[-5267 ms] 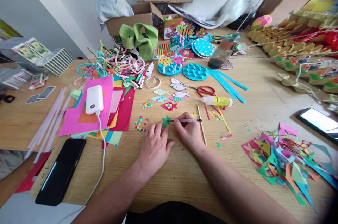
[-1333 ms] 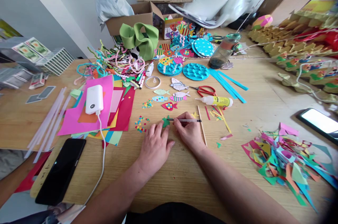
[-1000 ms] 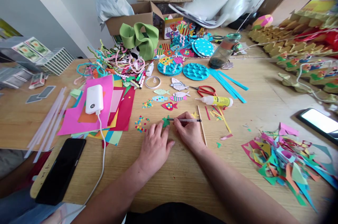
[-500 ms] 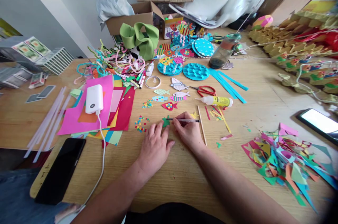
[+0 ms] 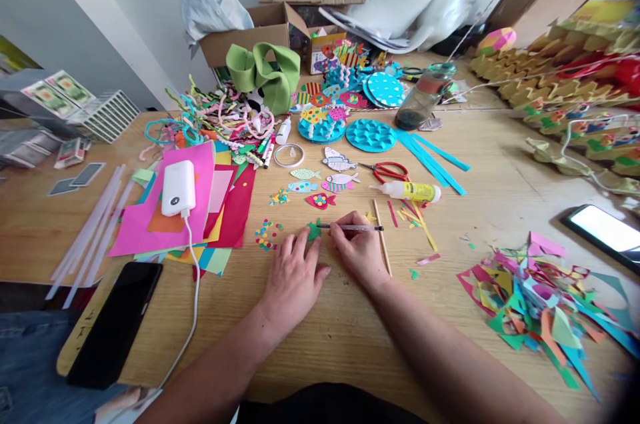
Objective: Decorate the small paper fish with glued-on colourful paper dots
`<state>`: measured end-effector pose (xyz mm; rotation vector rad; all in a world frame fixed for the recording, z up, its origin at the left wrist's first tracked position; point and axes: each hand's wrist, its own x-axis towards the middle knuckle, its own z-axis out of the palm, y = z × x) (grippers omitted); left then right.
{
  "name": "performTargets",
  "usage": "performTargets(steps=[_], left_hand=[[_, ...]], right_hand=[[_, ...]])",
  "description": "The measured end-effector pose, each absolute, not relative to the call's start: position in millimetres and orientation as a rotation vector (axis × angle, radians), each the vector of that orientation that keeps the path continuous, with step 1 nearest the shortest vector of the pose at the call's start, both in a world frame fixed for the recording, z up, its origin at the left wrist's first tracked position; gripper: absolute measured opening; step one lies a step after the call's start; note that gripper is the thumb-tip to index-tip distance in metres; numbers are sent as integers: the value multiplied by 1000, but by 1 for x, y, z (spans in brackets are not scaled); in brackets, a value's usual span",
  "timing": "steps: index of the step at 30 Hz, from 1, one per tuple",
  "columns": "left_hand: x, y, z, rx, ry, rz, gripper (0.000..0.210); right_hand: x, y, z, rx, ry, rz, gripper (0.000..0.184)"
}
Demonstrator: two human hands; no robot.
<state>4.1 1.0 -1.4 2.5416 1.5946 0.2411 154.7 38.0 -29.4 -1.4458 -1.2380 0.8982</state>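
My right hand pinches a slim dark pen, which lies nearly level over the table with its tip at a small green paper cutout. My left hand rests flat, its fingers stretched out and the fingertips pressing on the lower edge of that cutout. Part of the cutout is hidden under the fingers. Left of it lies a cluster of coloured paper dots. Just beyond are a red paper fish with dots, a blue paper fish and a small pile of paper bits. A wooden stick lies beside my right hand.
Red-handled scissors and a glue bottle lie beyond my right hand. Paper scraps are heaped at right. At left are coloured sheets, a white power bank with a cable, and a black phone.
The pen and my right hand have shifted slightly to the right, the tip drawing back a little across the green cutout. My left hand stays in place.
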Motion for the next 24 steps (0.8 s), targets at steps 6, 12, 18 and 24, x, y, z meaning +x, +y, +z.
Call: performTargets(steps=[6,12,18,24], left_hand=[[4,2,-2,2543,1581,226,47],[4,2,-1,2548,1581,219,49],[4,2,-2,2543,1579,225,48],[4,2,-2,2545,1577,253,46]], right_hand=[[156,39,-34,-1445,-1278,896,20],[156,39,-35,-1441,-1281,887,21],[155,39,-34,-1446,-1255,909,20],[155,39,-31,-1441,-1236,914,20]])
